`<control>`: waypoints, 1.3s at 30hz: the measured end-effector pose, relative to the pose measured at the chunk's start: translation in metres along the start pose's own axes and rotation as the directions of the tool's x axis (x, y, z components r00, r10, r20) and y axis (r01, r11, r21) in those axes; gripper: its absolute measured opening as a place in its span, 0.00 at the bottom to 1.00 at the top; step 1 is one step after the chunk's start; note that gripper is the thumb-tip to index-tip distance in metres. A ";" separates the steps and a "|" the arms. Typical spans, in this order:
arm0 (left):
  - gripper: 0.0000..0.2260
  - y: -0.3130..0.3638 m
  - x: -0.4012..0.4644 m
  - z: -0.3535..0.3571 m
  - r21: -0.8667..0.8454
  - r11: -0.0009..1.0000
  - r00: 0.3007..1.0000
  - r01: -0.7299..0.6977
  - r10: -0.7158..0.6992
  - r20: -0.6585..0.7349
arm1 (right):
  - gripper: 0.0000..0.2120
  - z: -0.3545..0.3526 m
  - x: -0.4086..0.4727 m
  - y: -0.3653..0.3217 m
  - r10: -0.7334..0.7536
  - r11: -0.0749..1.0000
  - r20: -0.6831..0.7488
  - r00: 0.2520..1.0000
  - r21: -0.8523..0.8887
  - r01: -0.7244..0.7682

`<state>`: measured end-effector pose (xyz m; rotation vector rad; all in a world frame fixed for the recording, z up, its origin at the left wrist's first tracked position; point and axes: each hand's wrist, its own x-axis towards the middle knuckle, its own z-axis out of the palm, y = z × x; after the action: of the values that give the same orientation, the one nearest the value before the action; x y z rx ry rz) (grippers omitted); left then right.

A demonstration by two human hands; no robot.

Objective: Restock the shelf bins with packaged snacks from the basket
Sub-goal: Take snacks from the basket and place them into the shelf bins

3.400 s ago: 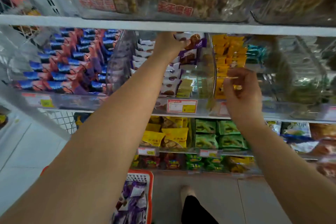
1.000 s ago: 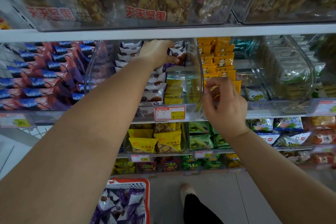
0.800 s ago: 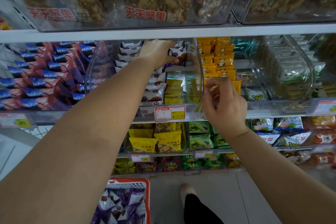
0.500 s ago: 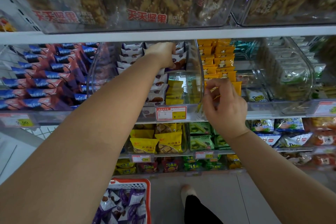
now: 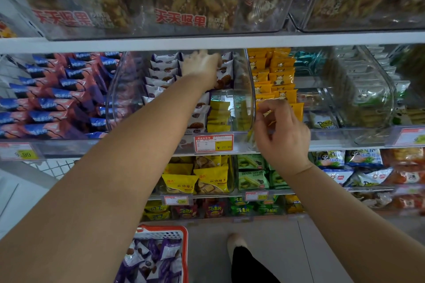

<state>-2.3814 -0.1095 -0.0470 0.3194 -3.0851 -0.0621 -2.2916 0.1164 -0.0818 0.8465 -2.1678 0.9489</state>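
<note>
Now mid-restock: left hand [image 5: 202, 65] deep in the clear bin [image 5: 249, 99], fingers curled on purple-white packets [image 5: 224, 79] at its back. Right hand [image 5: 281, 132] loosely curled at the bin's front right corner, grip unclear. Next: back to the basket [image 5: 161, 231] below for more.

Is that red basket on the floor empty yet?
Not empty. The red basket by the person's foot holds a heap of purple and white snack packets.

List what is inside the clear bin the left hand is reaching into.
The clear bin holds rows of white-and-purple snack packs and, at its front right, yellow packs. The left hand and forearm cover part of the rows.
</note>
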 end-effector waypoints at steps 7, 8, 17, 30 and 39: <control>0.23 0.008 -0.002 -0.001 0.184 0.971 0.986 -0.152 0.162 -0.041 | 0.05 -0.001 0.001 -0.001 0.002 1.000 -0.011 1.000 -0.008 -0.002; 0.24 0.007 -0.002 -0.001 0.165 0.975 0.988 -0.148 0.153 -0.018 | 0.05 -0.001 0.001 -0.001 0.003 1.000 -0.013 1.000 -0.017 -0.003; 0.19 0.006 -0.027 -0.006 -0.039 0.990 0.990 -0.138 0.137 -0.034 | 0.09 -0.011 0.000 -0.016 0.332 0.904 0.119 0.936 0.242 -0.351; 0.08 -0.039 -0.271 0.004 -0.675 0.728 0.878 -0.118 -0.242 -0.414 | 0.14 -0.003 -0.063 -0.134 0.210 0.652 0.492 0.845 0.573 -0.496; 0.07 -0.111 -0.518 0.164 -0.624 0.440 0.725 0.646 -0.609 0.321 | 0.14 0.086 -0.264 -0.204 -0.068 0.882 0.993 -0.093 0.017 -0.471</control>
<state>-1.8592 -0.1060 -0.2341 1.3836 -2.4695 -1.2472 -2.0033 0.0188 -0.2439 1.9390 -3.6021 0.9879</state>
